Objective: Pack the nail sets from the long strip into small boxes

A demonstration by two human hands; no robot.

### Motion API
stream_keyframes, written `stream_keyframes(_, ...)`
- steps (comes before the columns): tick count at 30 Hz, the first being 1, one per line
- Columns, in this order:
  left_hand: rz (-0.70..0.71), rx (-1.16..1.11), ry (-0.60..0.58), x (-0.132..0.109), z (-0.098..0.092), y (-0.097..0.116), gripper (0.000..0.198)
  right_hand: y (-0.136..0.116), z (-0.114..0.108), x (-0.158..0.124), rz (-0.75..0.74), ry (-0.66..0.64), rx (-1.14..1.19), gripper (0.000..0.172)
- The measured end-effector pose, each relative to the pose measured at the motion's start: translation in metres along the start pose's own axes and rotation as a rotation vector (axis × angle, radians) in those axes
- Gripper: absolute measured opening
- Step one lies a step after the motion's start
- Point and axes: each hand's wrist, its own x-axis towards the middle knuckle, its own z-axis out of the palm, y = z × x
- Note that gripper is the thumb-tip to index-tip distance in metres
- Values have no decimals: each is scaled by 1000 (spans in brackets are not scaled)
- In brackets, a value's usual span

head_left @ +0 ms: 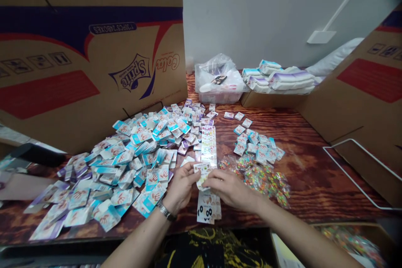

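A small printed sticker sheet (202, 180) is pinched between my left hand (181, 184) and my right hand (230, 188), just above the table's front part. My left hand, with a metal watch at the wrist, grips its left side. My right fingers close on its right side. Beyond my hands, a long strip of colourful stickers (208, 144) lies flat. Partly beneath my hands are overlapping sheets with black shapes (207, 209). A large heap of small white, blue and purple boxes (138, 157) spreads beside my left hand. Clear bags of bright coloured bits (268, 184) lie right of my right hand.
A smaller group of little boxes (259, 146) sits on the wood-patterned table (307, 163). Behind stand a clear plastic tub (220, 94) and a low carton (276, 99) with wrapped packs (292, 80). Large cartons rise at left (94, 67) and right (361, 104). A white wire frame (348, 176) leans at right.
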Motion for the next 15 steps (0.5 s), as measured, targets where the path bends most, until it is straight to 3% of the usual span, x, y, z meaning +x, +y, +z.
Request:
stream_keyframes(4,-14,58,-92,-5,1,4,29,8,-1,9,180,40,104,17)
stream_keyframes(8,26,100,-177,-8,0,4,29,15,0,17,337,153,62,35)
stream_keyframes(10,73,159,-224,-7,-2,1,33,17,3,18,342,153,71,34)
stream_keyframes(13,100,210,-112,-2,-5,-7,28,19,8,17,272,175,67,12)
stream_keyframes(15,65,190,24,0,-6,-11,24,19,12,14,166,224,-44,12)
